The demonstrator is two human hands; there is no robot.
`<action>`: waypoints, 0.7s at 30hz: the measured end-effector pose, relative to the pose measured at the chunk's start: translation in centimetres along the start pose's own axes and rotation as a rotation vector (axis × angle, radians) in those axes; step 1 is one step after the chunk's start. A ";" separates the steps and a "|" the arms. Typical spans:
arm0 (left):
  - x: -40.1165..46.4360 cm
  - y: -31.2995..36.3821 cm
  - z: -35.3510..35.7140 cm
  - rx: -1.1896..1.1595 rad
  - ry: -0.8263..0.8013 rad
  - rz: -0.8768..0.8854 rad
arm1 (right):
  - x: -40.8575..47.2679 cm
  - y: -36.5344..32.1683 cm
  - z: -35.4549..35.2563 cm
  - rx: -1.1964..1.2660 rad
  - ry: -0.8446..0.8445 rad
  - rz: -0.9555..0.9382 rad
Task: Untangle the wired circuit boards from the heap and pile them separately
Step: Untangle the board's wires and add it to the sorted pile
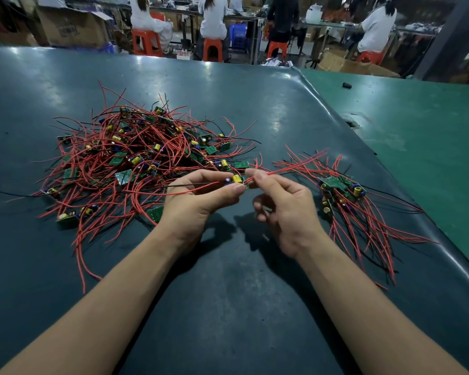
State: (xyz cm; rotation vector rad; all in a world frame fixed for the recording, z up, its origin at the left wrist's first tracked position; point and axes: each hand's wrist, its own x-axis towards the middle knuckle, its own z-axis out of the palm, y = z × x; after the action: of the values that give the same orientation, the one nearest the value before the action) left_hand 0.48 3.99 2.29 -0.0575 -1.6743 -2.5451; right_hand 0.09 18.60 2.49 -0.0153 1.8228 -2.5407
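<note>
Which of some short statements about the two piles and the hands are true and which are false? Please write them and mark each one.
1. The big heap lies left of the hands. True.
2. The small pile lies on the green mat. False: it lies on the dark table, near its right edge.
3. Both hands are flat on the table. False: the left hand and the right hand hold one wired board between them.
4. The wires are mostly red. True.
5. The held board carries a yellow part. True.

dark table mat (228, 307) | green mat (417, 125) (small black object (346, 85)) | orange stools (146, 43)
</note>
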 end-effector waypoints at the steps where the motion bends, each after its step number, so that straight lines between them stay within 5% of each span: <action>1: 0.1 0.0 0.1 -0.025 0.002 -0.003 | 0.1 -0.2 -0.2 0.008 0.042 -0.017; 5: 0.2 0.1 0.5 -0.167 0.014 -0.024 | 0.6 -0.8 -0.9 0.115 0.161 -0.053; 10: 0.0 0.3 0.4 -0.132 0.028 -0.022 | -0.2 -0.3 -0.4 -0.030 -0.215 -0.095; 12: -0.2 0.3 0.2 -0.100 -0.005 -0.043 | -0.4 -0.1 -0.1 -0.081 -0.225 -0.142; 17: 0.1 0.5 0.2 -0.218 0.000 -0.124 | -0.6 0.0 0.1 -0.131 -0.095 -0.236; 21: 0.6 0.5 -0.1 -0.190 0.022 -0.172 | -0.2 0.0 0.3 0.115 0.270 -0.107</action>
State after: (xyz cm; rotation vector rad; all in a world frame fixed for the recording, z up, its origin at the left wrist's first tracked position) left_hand -0.03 3.70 2.78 0.1052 -1.4838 -2.8130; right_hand 0.34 18.33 2.61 0.2504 1.7989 -2.8397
